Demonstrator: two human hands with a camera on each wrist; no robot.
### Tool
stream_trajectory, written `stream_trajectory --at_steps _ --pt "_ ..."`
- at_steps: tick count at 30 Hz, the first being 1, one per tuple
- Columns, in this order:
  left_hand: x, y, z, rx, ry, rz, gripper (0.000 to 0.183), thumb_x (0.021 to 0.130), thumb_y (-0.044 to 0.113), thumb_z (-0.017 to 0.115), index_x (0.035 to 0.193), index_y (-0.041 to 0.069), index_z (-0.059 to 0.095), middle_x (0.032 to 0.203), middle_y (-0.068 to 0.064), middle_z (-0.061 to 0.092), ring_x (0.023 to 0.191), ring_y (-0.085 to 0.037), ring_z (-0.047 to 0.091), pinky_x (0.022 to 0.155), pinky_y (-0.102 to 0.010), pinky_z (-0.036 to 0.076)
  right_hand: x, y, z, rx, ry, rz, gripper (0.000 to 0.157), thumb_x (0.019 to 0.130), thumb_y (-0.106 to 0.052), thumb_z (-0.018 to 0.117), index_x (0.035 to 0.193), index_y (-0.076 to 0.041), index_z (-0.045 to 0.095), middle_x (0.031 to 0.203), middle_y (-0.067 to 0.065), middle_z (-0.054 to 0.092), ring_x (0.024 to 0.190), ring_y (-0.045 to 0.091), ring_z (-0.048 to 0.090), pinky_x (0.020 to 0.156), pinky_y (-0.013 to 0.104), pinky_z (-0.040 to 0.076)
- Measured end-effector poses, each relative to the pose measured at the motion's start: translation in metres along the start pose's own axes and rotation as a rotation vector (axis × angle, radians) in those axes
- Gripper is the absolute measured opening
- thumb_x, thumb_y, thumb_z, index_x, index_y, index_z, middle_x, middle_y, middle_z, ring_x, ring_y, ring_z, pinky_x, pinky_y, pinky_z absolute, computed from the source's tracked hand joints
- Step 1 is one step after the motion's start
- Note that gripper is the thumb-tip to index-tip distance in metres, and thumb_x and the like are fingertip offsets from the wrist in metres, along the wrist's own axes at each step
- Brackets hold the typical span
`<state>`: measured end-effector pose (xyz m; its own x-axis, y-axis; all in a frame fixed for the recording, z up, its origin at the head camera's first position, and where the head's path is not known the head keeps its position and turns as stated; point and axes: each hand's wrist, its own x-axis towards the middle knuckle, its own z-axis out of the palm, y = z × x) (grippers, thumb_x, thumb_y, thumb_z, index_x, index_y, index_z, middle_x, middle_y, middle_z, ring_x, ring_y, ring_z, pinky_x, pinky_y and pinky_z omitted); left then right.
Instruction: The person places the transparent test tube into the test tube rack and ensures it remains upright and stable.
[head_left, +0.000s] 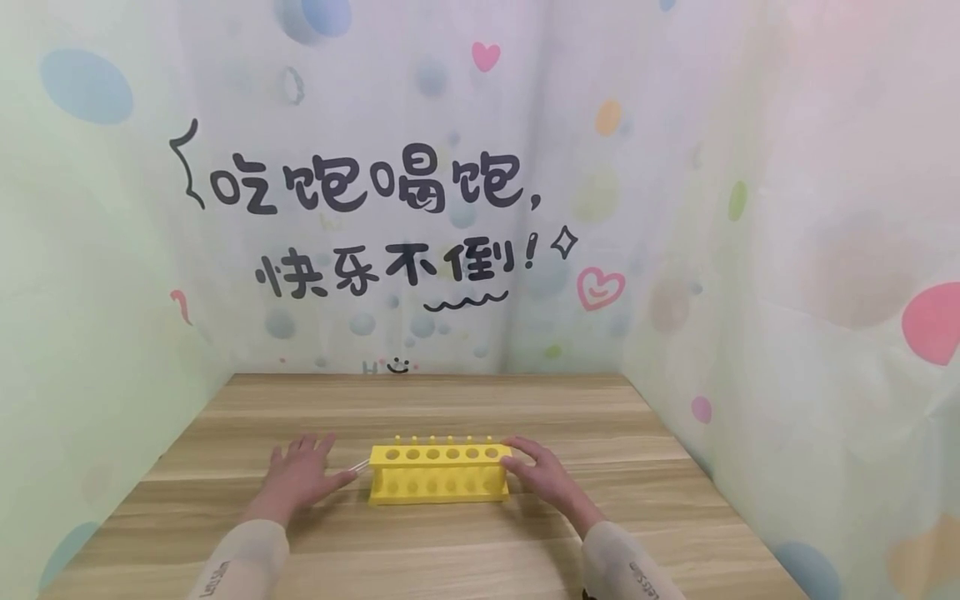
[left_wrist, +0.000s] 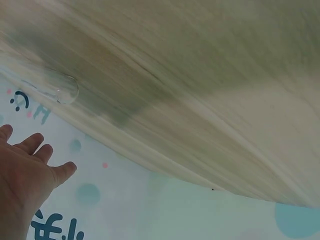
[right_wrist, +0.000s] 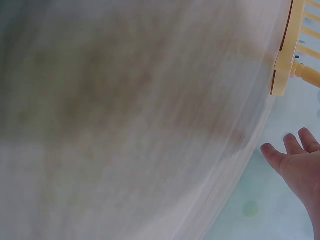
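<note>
A yellow test tube rack point(head_left: 439, 497) stands in the middle of the wooden table, with a row of round holes along its top and short pegs behind. Off its left end lies a clear glass tube point(head_left: 362, 466), partly hidden by the rack; its rounded end point(left_wrist: 68, 91) shows in the left wrist view. My left hand point(head_left: 302, 477) is spread beside the tube, thumb pointing to it; whether they touch I cannot tell. My right hand point(head_left: 546, 477) is at the rack's right end, fingers extended near its top corner. Contact there is unclear.
The wooden table point(head_left: 420, 554) reaches back to a patterned sheet point(head_left: 442, 108) with dark lettering. Similar sheets hang close along the left and right table edges.
</note>
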<state>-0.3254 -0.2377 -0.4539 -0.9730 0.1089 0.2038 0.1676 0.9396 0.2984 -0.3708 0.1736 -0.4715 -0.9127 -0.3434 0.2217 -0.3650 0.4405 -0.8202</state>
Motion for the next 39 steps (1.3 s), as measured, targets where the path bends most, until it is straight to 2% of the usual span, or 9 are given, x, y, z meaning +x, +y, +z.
stream_trajectory --at_steps 10,16,31,39 --pt "0.006 -0.001 0.008 -0.028 -0.018 -0.002 0.085 0.088 0.054 0.067 0.146 -0.002 0.042 0.142 -0.038 0.041 0.129 -0.06 0.035 0.101 -0.075 0.027 0.0 -0.001 -0.003 -0.005 -0.004 0.028 0.043 0.098 -0.034 0.062 0.136 -0.015 0.059 0.147 0.016 0.049 0.139 0.042 0.036 0.108 0.066 0.029" --pt "0.01 0.002 0.011 -0.063 -0.04 -0.008 0.08 0.089 0.047 0.069 0.146 -0.002 0.043 0.135 -0.036 0.048 0.125 -0.058 0.041 0.097 -0.073 0.034 0.001 0.0 -0.003 -0.015 -0.01 0.035 0.045 0.098 -0.038 0.062 0.136 -0.015 0.06 0.147 0.015 0.049 0.14 0.041 0.036 0.11 0.064 0.029" --pt "0.018 0.01 0.018 -0.156 -0.034 -0.003 0.068 0.089 0.037 0.072 0.14 -0.003 0.05 0.128 -0.03 0.058 0.122 -0.052 0.048 0.098 -0.068 0.038 0.002 0.002 -0.003 -0.043 -0.022 0.013 0.048 0.098 -0.039 0.062 0.138 -0.012 0.058 0.147 0.016 0.049 0.139 0.041 0.037 0.109 0.064 0.03" --pt "0.026 0.013 0.024 -0.193 -0.034 -0.001 0.061 0.088 0.028 0.074 0.136 -0.005 0.054 0.115 -0.026 0.065 0.11 -0.045 0.059 0.096 -0.063 0.044 0.001 0.001 -0.003 -0.036 -0.022 0.025 0.048 0.097 -0.04 0.062 0.138 -0.015 0.059 0.147 0.014 0.049 0.14 0.039 0.037 0.11 0.063 0.029"
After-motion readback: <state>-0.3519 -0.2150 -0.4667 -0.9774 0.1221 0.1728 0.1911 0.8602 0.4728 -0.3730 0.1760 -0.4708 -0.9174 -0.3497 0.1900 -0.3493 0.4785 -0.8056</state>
